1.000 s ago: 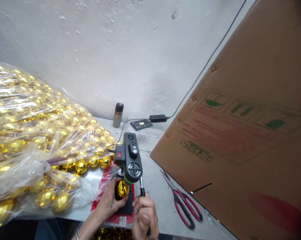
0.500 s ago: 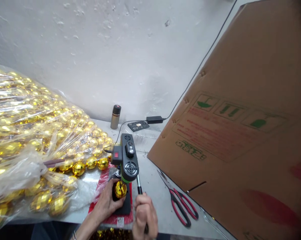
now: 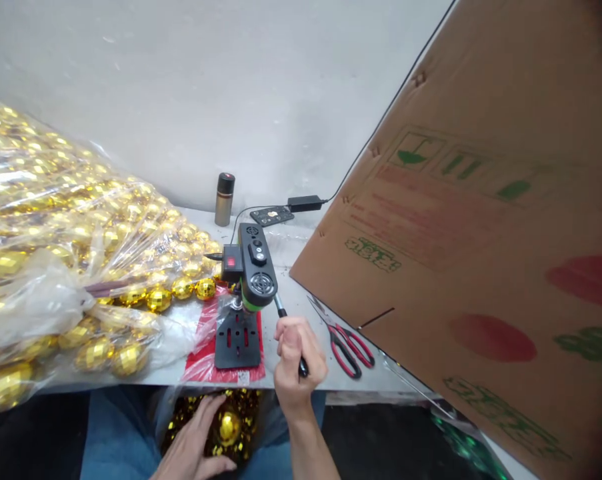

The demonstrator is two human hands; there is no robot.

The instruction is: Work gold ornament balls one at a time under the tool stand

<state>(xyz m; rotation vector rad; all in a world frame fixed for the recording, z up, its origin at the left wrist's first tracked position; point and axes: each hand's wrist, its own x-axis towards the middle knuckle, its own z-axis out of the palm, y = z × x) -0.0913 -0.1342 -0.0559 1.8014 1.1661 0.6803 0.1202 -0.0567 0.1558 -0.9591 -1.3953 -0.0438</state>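
Observation:
My right hand [image 3: 301, 357] is closed around the black-handled lever [image 3: 303, 368] of a small black bench drill press [image 3: 257, 270]. Below the drill head, its slotted black base plate [image 3: 238, 340] lies bare on a red plastic sheet [image 3: 201, 357]. Down at my lap, my left hand [image 3: 195, 437] has its thumb and fingers spread. Just right of those fingers is a gold mirrored ball [image 3: 229, 428], above a bag of gold glittering pieces [image 3: 245, 403]. Whether the fingers touch the ball I cannot tell.
A clear bag of gold mirrored balls [image 3: 95, 220] covers the left of the table. Red-and-black scissors [image 3: 348, 350] lie right of the drill, beside a large cardboard box [image 3: 455, 233]. A spray can [image 3: 224, 200], a phone [image 3: 271, 215] and a black power adapter [image 3: 305, 203] are at the wall.
My left hand has left the drill base, where it held a gold ball, and moved down to my lap. The right hand still grips the lever. The view has tilted downward.

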